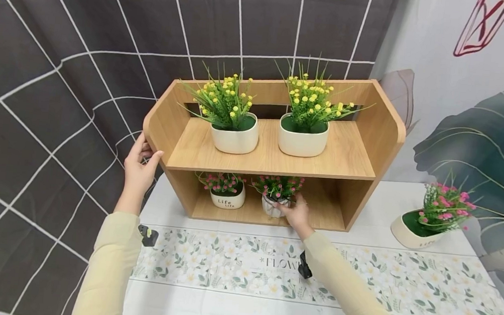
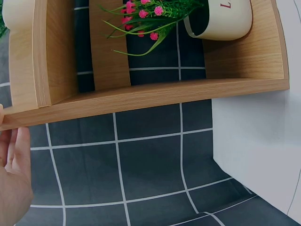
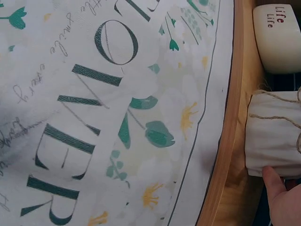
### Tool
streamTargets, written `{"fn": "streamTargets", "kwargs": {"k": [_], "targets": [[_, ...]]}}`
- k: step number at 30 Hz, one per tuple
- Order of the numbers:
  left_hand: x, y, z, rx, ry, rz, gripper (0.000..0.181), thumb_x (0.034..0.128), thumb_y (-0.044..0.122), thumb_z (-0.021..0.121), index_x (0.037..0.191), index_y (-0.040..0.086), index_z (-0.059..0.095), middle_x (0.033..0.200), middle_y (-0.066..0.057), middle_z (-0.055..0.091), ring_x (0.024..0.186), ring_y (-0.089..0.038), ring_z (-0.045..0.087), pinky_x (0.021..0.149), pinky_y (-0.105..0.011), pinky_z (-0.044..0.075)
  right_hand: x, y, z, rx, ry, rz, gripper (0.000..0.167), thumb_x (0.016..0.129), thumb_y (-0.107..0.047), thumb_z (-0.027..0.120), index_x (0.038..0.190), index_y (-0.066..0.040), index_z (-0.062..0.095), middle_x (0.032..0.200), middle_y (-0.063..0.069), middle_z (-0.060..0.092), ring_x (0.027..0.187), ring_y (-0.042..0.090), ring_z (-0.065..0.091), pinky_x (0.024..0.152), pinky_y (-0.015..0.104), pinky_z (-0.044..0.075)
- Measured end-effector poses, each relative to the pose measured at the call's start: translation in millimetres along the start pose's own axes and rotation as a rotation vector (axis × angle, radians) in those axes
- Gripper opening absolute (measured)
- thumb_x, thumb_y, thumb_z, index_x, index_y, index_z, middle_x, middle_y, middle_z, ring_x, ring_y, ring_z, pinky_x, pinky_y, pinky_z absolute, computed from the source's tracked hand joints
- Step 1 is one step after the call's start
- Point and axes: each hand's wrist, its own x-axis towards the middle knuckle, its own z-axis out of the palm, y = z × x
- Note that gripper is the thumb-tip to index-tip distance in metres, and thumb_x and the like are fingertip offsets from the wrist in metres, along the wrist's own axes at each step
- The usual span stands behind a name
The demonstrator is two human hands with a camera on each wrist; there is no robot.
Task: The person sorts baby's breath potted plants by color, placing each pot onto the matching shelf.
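Observation:
My left hand [image 1: 139,170] holds the left side panel of the two-tier wooden shelf [image 1: 269,170] near its front edge; in the left wrist view the hand [image 2: 14,174] shows at the far left. On the lower tier, my right hand [image 1: 299,216] grips a cloth-wrapped potted plant [image 1: 271,206] with pink flowers, thumb on its front. Twine ties the white wrap [image 3: 270,136] in the right wrist view; the other fingers are mostly hidden. Left of it stands a cream "Life" pot [image 1: 227,199] with pink flowers.
Two cream pots with yellow flowers, the left pot [image 1: 234,138] and right pot [image 1: 303,141], stand on the upper tier. Another pink-flowered pot [image 1: 413,236] sits tilted on the table at right. A floral runner [image 1: 225,262] lies before the shelf; a dark grid cloth [image 1: 84,73] hangs behind.

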Motion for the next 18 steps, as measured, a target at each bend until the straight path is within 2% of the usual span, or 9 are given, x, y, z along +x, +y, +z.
{"fn": "streamTargets", "kwargs": {"k": [2, 4, 12, 18], "targets": [[0.0, -1.3, 0.5, -0.001, 0.003, -0.004, 0.057, 0.085, -0.007, 0.063, 0.139, 0.0, 0.045, 0.107, -0.027, 0.058, 0.082, 0.008, 0.051, 0.063, -0.006, 0.04, -0.1, -1, 0, -0.009, 0.0, 0.007, 0.063, 0.078, -0.019, 0.078, 0.125, 0.006, 0.045, 0.123, 0.031, 0.053, 0.115, 0.045, 0.053, 0.095, 0.05, 0.046], [1.2, -10.0, 1.0, -0.002, 0.008, -0.001, 0.058, 0.0849, -0.006, 0.064, 0.139, 0.003, 0.045, 0.107, -0.025, 0.059, 0.082, 0.009, 0.051, 0.062, -0.006, 0.04, 0.4, -1, 1, -0.013, -0.009, 0.015, 0.064, 0.078, -0.02, 0.078, 0.127, 0.005, 0.044, 0.124, 0.03, 0.053, 0.116, 0.045, 0.052, 0.096, 0.049, 0.045], [-1.6, -11.0, 2.1, -0.022, 0.008, -0.026, 0.059, 0.0852, -0.005, 0.064, 0.141, 0.004, 0.045, 0.108, -0.022, 0.059, 0.083, 0.007, 0.052, 0.064, -0.007, 0.042, 4.5, 1, 5, -0.017, -0.031, 0.025, 0.068, 0.08, -0.022, 0.076, 0.131, 0.005, 0.041, 0.13, 0.031, 0.049, 0.12, 0.044, 0.049, 0.098, 0.05, 0.043], [-0.1, -8.9, 2.3, -0.017, 0.02, -0.011, 0.058, 0.0852, -0.003, 0.065, 0.139, 0.006, 0.048, 0.102, -0.01, 0.061, 0.082, 0.006, 0.054, 0.065, -0.009, 0.044, 5.9, 2, 9, -0.012, -0.01, -0.01, 0.067, 0.08, -0.02, 0.076, 0.13, 0.006, 0.042, 0.128, 0.03, 0.05, 0.117, 0.044, 0.051, 0.097, 0.05, 0.044]]}}
